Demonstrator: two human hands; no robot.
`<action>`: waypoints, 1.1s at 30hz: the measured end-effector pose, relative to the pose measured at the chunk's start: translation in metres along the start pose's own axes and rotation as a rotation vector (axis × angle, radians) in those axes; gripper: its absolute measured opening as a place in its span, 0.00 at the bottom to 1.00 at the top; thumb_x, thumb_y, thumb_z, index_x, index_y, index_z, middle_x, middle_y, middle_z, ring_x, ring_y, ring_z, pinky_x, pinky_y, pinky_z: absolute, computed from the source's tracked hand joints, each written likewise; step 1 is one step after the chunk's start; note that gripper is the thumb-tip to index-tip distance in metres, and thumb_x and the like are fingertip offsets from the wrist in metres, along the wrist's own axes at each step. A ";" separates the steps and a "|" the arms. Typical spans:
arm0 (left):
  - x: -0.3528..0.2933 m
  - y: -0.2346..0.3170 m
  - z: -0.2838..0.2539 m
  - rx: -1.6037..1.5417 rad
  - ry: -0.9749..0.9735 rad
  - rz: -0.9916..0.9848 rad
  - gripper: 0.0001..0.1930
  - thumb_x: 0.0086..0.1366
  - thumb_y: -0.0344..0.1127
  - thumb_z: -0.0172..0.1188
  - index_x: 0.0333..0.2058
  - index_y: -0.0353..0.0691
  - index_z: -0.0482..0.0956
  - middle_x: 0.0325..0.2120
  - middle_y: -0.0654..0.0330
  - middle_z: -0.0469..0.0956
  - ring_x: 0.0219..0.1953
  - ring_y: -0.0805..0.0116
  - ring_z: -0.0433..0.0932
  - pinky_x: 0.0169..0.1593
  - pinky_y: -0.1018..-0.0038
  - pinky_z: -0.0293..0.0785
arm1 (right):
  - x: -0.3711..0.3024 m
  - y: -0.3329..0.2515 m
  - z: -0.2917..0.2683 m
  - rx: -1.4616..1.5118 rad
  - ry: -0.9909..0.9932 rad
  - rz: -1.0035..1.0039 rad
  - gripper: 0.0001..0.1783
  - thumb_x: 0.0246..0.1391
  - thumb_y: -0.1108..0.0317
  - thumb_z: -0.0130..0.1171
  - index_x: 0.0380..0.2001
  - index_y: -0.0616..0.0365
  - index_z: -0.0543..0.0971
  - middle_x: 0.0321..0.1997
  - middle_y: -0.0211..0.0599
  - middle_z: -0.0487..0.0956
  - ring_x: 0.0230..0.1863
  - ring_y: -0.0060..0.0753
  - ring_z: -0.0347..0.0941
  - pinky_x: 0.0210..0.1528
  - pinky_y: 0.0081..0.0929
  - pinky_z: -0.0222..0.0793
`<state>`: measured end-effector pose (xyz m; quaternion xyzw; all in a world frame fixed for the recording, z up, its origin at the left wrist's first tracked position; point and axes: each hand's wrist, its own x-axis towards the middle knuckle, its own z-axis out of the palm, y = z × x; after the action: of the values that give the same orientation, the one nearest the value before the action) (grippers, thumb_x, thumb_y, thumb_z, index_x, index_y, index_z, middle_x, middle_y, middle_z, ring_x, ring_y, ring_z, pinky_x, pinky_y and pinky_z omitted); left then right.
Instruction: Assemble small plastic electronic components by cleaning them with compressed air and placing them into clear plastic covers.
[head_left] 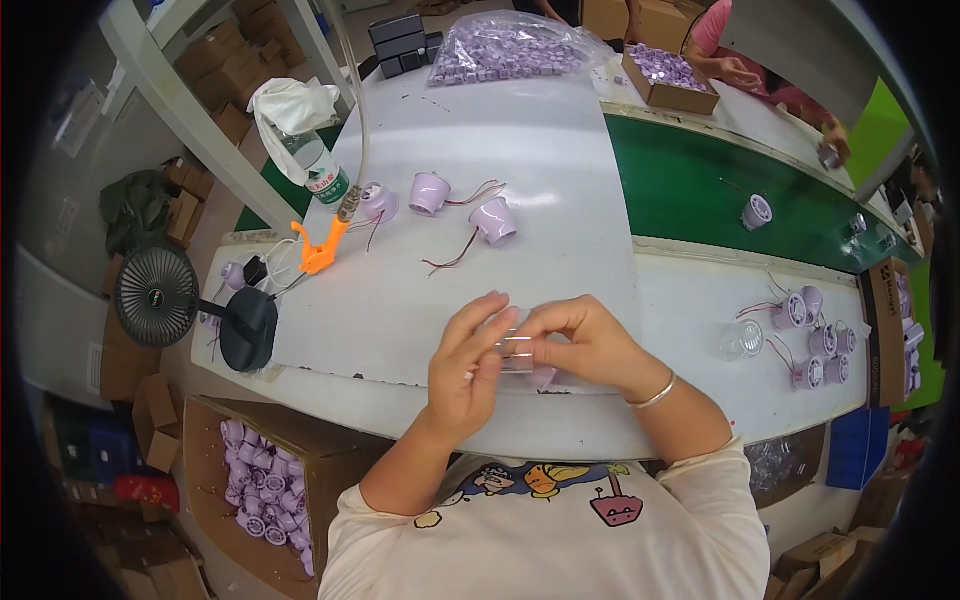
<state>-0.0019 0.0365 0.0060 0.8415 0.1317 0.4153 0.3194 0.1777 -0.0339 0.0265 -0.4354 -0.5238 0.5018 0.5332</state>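
Near the table's front edge, my left hand (465, 370) and my right hand (585, 345) hold a transparent plastic cup-shaped piece (517, 355) between them. The left fingers bend around its left side, and the right fingers pinch it from the right. My fingers cover much of its outline. Just below the right fingers, part of a lilac piece (541, 378) shows; whether it touches the transparent one I cannot tell. Beyond my hands lie a lilac cup-shaped housing (494, 221) with thin wires and another lilac housing (429, 194). A third, ring-rimmed lilac housing (378, 202) sits farther left.
An orange air gun (320, 250) hangs on a hose at left, near a black fan (160, 298). Right of me are a transparent cup (742, 340) and several wired housings (822, 341). A green conveyor belt (680, 180) runs behind; another person's hand (738, 75) is beyond it.
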 end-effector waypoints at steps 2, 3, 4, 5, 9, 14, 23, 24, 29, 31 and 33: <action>-0.001 0.000 0.000 -0.214 0.221 -0.132 0.16 0.71 0.34 0.43 0.46 0.30 0.77 0.52 0.45 0.70 0.52 0.56 0.70 0.53 0.63 0.68 | 0.001 -0.001 0.000 0.113 0.062 0.009 0.11 0.50 0.70 0.65 0.38 0.60 0.79 0.33 0.32 0.77 0.34 0.23 0.74 0.34 0.20 0.70; -0.001 -0.001 -0.001 -0.212 0.224 -0.130 0.16 0.71 0.34 0.43 0.46 0.30 0.77 0.52 0.45 0.70 0.52 0.56 0.70 0.53 0.63 0.68 | 0.001 -0.002 -0.003 -0.073 0.161 -0.084 0.19 0.48 0.70 0.67 0.44 0.58 0.76 0.43 0.33 0.75 0.40 0.26 0.73 0.40 0.24 0.71; 0.001 -0.003 -0.001 -0.291 0.343 -0.166 0.19 0.72 0.37 0.41 0.44 0.29 0.77 0.50 0.46 0.72 0.50 0.58 0.72 0.52 0.65 0.69 | 0.002 -0.003 -0.004 -0.259 0.258 -0.179 0.27 0.46 0.70 0.69 0.50 0.57 0.73 0.53 0.35 0.72 0.47 0.29 0.73 0.46 0.28 0.72; 0.002 -0.004 -0.002 -0.370 0.463 -0.201 0.22 0.73 0.41 0.39 0.42 0.28 0.78 0.48 0.46 0.73 0.49 0.59 0.73 0.51 0.66 0.70 | 0.002 -0.001 -0.001 -0.260 0.254 -0.182 0.27 0.46 0.70 0.69 0.50 0.57 0.73 0.53 0.35 0.72 0.47 0.29 0.73 0.46 0.28 0.72; 0.006 -0.003 0.002 -0.364 0.545 -0.156 0.25 0.74 0.46 0.36 0.42 0.30 0.78 0.42 0.51 0.75 0.45 0.62 0.74 0.48 0.68 0.71 | 0.003 0.006 0.016 -0.111 -0.019 0.110 0.31 0.38 0.64 0.74 0.47 0.58 0.73 0.54 0.39 0.70 0.51 0.31 0.69 0.44 0.30 0.71; -0.010 -0.004 0.000 -0.472 0.521 -0.320 0.31 0.72 0.56 0.34 0.45 0.32 0.75 0.39 0.54 0.75 0.42 0.65 0.75 0.44 0.69 0.72 | 0.003 -0.006 0.005 -0.514 0.009 -0.222 0.29 0.40 0.68 0.70 0.47 0.61 0.71 0.48 0.42 0.70 0.46 0.37 0.70 0.45 0.27 0.69; 0.000 0.021 0.030 -0.904 0.397 -0.449 0.51 0.58 0.78 0.25 0.53 0.32 0.67 0.39 0.56 0.75 0.42 0.66 0.74 0.51 0.71 0.68 | 0.004 0.023 0.024 -0.376 0.030 -0.599 0.30 0.61 0.52 0.47 0.55 0.68 0.65 0.55 0.54 0.64 0.53 0.48 0.65 0.56 0.36 0.62; -0.002 0.022 0.033 -0.906 0.398 -0.451 0.51 0.58 0.78 0.25 0.53 0.32 0.67 0.39 0.56 0.75 0.42 0.66 0.74 0.51 0.71 0.68 | 0.002 0.023 0.028 -0.375 0.030 -0.596 0.30 0.61 0.52 0.47 0.55 0.68 0.65 0.55 0.54 0.64 0.53 0.48 0.65 0.56 0.36 0.62; -0.011 0.025 0.046 -0.590 0.405 -0.220 0.51 0.57 0.79 0.28 0.57 0.32 0.61 0.40 0.57 0.71 0.42 0.68 0.72 0.50 0.72 0.67 | 0.000 0.021 0.034 -0.249 0.021 -0.578 0.31 0.65 0.50 0.37 0.58 0.69 0.62 0.59 0.57 0.63 0.57 0.51 0.64 0.59 0.39 0.59; -0.012 0.017 0.049 -0.559 0.415 -0.128 0.47 0.59 0.76 0.35 0.56 0.32 0.60 0.39 0.58 0.70 0.42 0.68 0.71 0.49 0.72 0.67 | 0.001 0.023 0.031 -0.274 0.011 -0.559 0.31 0.65 0.50 0.37 0.59 0.68 0.61 0.60 0.58 0.62 0.58 0.51 0.64 0.60 0.39 0.59; -0.007 0.011 0.046 -0.533 0.420 -0.033 0.44 0.61 0.72 0.41 0.56 0.33 0.60 0.39 0.58 0.68 0.41 0.67 0.71 0.48 0.71 0.67 | 0.001 0.022 0.027 -0.303 0.005 -0.542 0.31 0.66 0.51 0.36 0.60 0.68 0.59 0.60 0.58 0.62 0.58 0.51 0.64 0.60 0.39 0.59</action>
<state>0.0295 0.0047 -0.0118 0.6225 0.0949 0.5941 0.5005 0.1495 -0.0323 0.0063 -0.3557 -0.6884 0.2564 0.5778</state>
